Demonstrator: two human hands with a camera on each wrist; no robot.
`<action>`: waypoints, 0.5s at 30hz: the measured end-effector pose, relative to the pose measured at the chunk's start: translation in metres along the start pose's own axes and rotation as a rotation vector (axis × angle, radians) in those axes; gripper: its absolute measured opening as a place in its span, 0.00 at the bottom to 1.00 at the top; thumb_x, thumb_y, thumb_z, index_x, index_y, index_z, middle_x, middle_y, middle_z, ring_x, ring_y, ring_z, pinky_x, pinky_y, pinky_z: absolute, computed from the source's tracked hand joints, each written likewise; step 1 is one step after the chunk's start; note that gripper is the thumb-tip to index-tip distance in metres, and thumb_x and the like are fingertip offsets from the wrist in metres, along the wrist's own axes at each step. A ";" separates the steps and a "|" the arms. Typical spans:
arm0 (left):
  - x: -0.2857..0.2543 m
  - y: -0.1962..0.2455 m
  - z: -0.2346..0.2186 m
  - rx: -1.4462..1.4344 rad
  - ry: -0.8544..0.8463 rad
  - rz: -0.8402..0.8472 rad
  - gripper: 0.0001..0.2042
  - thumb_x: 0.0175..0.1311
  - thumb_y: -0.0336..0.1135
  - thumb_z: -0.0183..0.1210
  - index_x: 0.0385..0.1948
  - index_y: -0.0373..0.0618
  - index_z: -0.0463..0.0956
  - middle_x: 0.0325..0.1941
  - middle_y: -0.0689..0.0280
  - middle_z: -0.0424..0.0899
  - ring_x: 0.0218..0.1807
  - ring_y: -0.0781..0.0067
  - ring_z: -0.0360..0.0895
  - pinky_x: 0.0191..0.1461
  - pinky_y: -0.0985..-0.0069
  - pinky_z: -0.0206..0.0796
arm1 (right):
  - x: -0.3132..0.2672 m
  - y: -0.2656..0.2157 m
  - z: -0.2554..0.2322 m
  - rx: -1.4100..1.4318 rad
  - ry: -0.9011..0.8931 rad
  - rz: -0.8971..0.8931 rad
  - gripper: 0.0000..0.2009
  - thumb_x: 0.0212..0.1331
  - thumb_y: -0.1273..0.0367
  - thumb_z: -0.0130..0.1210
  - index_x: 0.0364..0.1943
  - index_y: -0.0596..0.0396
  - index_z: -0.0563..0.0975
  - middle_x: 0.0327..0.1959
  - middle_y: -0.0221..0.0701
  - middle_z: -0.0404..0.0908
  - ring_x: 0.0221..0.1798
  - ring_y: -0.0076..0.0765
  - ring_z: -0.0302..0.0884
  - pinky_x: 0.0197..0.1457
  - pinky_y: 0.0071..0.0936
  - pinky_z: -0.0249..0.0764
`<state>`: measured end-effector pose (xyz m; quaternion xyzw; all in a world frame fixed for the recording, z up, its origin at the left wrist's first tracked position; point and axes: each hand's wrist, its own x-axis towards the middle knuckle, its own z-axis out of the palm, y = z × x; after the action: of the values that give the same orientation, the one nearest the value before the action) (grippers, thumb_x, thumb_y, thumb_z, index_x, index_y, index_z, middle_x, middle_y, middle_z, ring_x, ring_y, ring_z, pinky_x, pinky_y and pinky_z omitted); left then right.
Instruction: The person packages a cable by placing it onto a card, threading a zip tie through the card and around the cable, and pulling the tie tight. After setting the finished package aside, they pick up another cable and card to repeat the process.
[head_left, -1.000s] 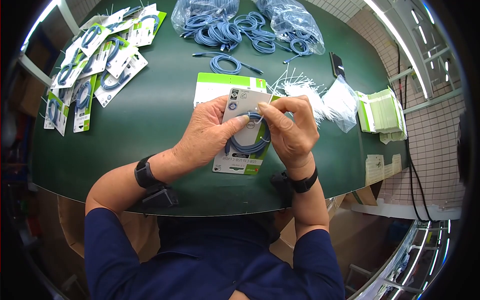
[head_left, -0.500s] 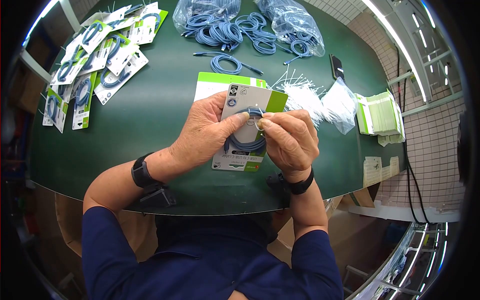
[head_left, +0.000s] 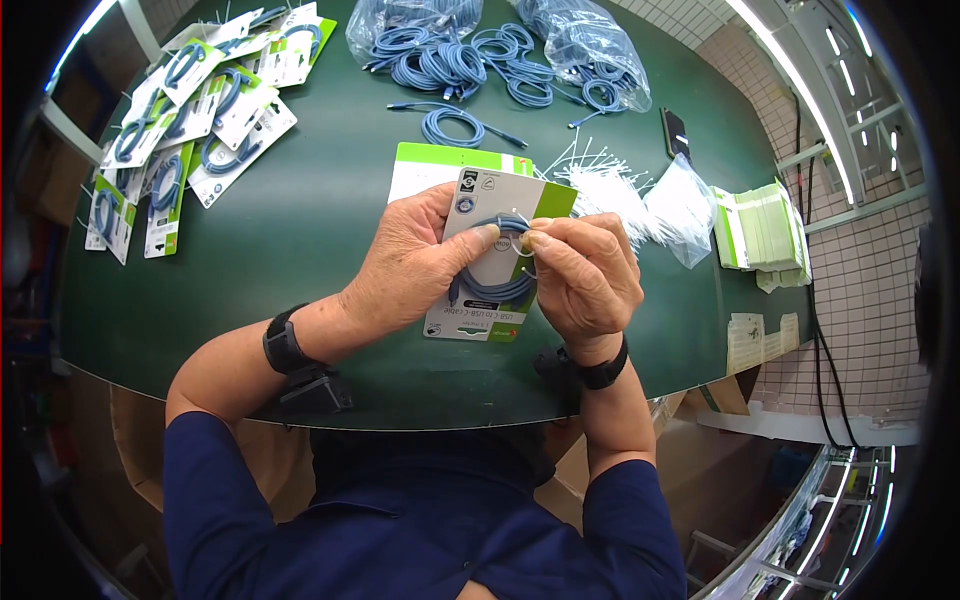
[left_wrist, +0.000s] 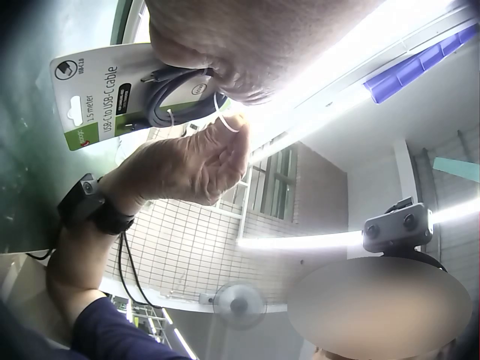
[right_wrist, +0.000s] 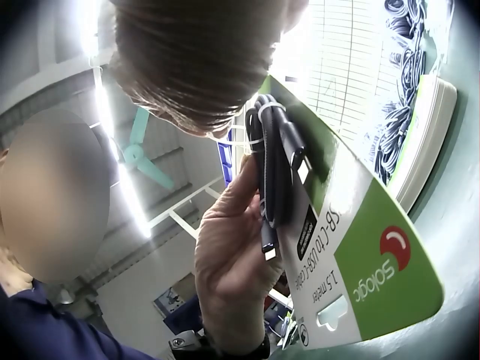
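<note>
My left hand (head_left: 405, 255) holds a white and green cardboard card (head_left: 512, 190), its thumb pressing a coiled blue USB-C cable (head_left: 495, 292) against the card's face. With thumb and fingertips, my right hand (head_left: 590, 280) pinches a thin white cable tie at the coil's upper right. In the left wrist view the tie (left_wrist: 223, 114) curves out beside the coil near those fingertips. Another white tie (right_wrist: 271, 106) loops around the cable bundle in the right wrist view. The card's printing is upside down in the head view.
Behind the hands lie a stack of cards (head_left: 425, 165), one loose coiled cable (head_left: 450, 128) and bagged cables (head_left: 580, 45). Carded cables (head_left: 185, 125) are heaped at left. White cable ties (head_left: 605, 200), a phone (head_left: 675, 132) and more cards (head_left: 765, 230) are at right.
The right hand's fingertips have dropped slightly from above the coil to its upper right edge, still pinching the cable tie. The card has tilted a little; the left hand keeps its hold.
</note>
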<state>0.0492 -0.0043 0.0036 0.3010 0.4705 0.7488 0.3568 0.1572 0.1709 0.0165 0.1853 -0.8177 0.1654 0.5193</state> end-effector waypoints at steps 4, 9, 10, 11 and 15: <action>0.000 0.001 0.000 0.002 0.002 -0.003 0.14 0.74 0.25 0.59 0.59 0.33 0.78 0.54 0.59 0.88 0.53 0.75 0.84 0.60 0.73 0.78 | 0.000 0.001 0.001 0.005 -0.002 0.002 0.12 0.55 0.79 0.72 0.43 0.54 0.85 0.37 0.36 0.88 0.34 0.37 0.83 0.33 0.27 0.76; 0.000 0.000 0.001 0.057 0.012 0.025 0.14 0.74 0.25 0.59 0.58 0.34 0.79 0.51 0.61 0.88 0.50 0.77 0.84 0.56 0.75 0.79 | 0.001 0.003 0.002 0.015 -0.021 0.045 0.12 0.55 0.80 0.72 0.42 0.55 0.85 0.37 0.36 0.88 0.34 0.36 0.83 0.33 0.27 0.76; -0.001 0.000 0.002 0.082 0.018 0.041 0.14 0.74 0.25 0.59 0.58 0.35 0.79 0.50 0.62 0.89 0.49 0.78 0.84 0.54 0.76 0.80 | 0.001 0.004 0.002 0.015 -0.021 0.045 0.12 0.55 0.80 0.72 0.42 0.55 0.85 0.37 0.36 0.88 0.34 0.36 0.83 0.33 0.27 0.76; -0.001 0.000 0.003 0.082 0.018 0.041 0.14 0.74 0.25 0.59 0.58 0.35 0.79 0.50 0.62 0.89 0.49 0.78 0.84 0.54 0.76 0.80 | 0.001 0.005 0.003 0.031 -0.026 0.069 0.12 0.55 0.80 0.71 0.42 0.55 0.85 0.36 0.36 0.88 0.33 0.36 0.83 0.33 0.27 0.76; -0.004 0.000 0.006 0.182 0.017 0.126 0.14 0.72 0.25 0.60 0.58 0.35 0.80 0.49 0.62 0.89 0.48 0.79 0.84 0.53 0.76 0.79 | 0.005 0.006 0.002 0.090 -0.057 0.127 0.12 0.54 0.81 0.71 0.41 0.55 0.85 0.36 0.35 0.88 0.33 0.36 0.83 0.33 0.27 0.76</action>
<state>0.0566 -0.0048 0.0057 0.3547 0.5197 0.7265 0.2762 0.1506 0.1742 0.0198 0.1608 -0.8341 0.2292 0.4753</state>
